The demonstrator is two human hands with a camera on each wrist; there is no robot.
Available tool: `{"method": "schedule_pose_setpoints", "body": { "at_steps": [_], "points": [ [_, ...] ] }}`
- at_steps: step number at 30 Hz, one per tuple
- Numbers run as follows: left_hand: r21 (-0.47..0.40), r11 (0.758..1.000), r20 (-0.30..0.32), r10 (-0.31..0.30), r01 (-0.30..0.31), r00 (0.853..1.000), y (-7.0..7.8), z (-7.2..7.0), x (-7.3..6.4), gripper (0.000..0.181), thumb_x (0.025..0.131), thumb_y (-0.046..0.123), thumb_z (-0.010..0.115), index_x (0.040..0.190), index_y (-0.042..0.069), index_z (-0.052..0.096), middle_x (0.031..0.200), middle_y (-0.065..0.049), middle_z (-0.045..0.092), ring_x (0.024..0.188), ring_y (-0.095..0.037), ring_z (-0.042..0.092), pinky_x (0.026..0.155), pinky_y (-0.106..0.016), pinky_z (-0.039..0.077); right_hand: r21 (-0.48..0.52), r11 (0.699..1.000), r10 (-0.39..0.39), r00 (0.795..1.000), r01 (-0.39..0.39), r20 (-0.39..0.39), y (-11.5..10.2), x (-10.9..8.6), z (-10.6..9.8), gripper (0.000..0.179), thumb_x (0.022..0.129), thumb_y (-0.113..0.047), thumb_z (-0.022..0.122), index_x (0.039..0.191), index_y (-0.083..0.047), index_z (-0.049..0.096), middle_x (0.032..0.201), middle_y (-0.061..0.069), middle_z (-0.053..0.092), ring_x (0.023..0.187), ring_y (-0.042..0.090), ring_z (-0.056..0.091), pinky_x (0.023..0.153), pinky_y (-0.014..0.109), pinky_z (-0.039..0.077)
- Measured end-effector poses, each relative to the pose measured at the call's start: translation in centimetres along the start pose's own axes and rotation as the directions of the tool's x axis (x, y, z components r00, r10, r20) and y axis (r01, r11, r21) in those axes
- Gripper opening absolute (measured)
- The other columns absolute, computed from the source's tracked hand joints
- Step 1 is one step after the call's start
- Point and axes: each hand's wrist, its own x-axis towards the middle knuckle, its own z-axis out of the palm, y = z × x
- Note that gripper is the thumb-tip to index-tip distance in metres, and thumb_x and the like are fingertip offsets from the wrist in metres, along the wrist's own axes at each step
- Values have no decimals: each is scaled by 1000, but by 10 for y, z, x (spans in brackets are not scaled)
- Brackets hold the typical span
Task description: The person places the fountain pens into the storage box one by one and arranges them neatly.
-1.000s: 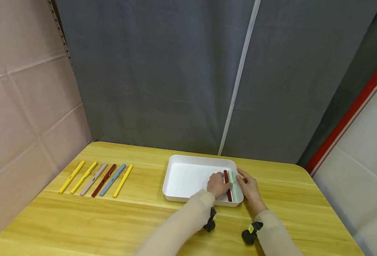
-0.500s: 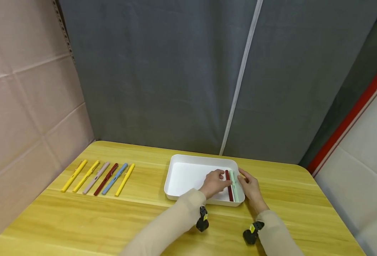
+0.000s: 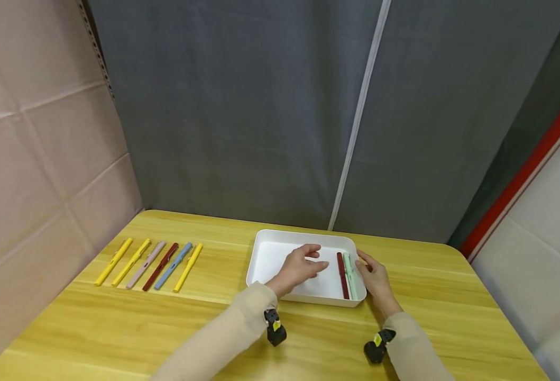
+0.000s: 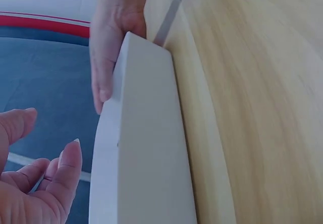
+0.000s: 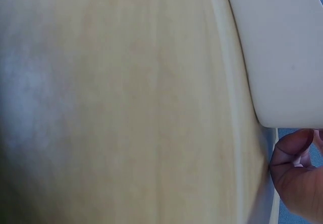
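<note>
My left hand hovers over the middle of the white tray, thumb and fingers spread apart with nothing between them. To its right, a dark red pen and a mint green pen lie side by side inside the tray along its right end. My right hand rests against the outside of that end, fingertips right at the rim. In the left wrist view, the right hand's fingers stretch along the tray wall. In the right wrist view, its thumb bends beside the tray's corner.
At the left of the wooden table, several capped pens lie in a slanted row: yellow ones, a lilac pen, a dark red pen and a blue pen. A grey curtain hangs behind the table.
My left hand has let go of the dark red pen and moved left, away from both pens in the tray. My right hand has stayed at the tray's right end.
</note>
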Motion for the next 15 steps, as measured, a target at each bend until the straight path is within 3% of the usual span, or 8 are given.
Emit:
{"method": "schedule_pose_setpoints", "body": {
  "at_steps": [9,15],
  "points": [
    [-25,999,-38,27,-28,999,2,-34,-14,55,86,18,69,135,4,48,124,-17,52,99,-22,62,78,-33,55,-11,1000,16,1000,-16,-2,1,2,0,46,101,-22,43,145,-11,36,133,18,43,103,25,41,75,19,39],
    [-26,999,-97,45,-48,994,0,-57,-23,52,87,14,67,134,1,49,122,-19,53,95,-21,62,78,-33,55,-14,1000,3,1000,-3,-5,2,2,-1,46,101,-22,42,145,-10,36,128,19,46,101,25,42,71,18,41]
  ]
}}
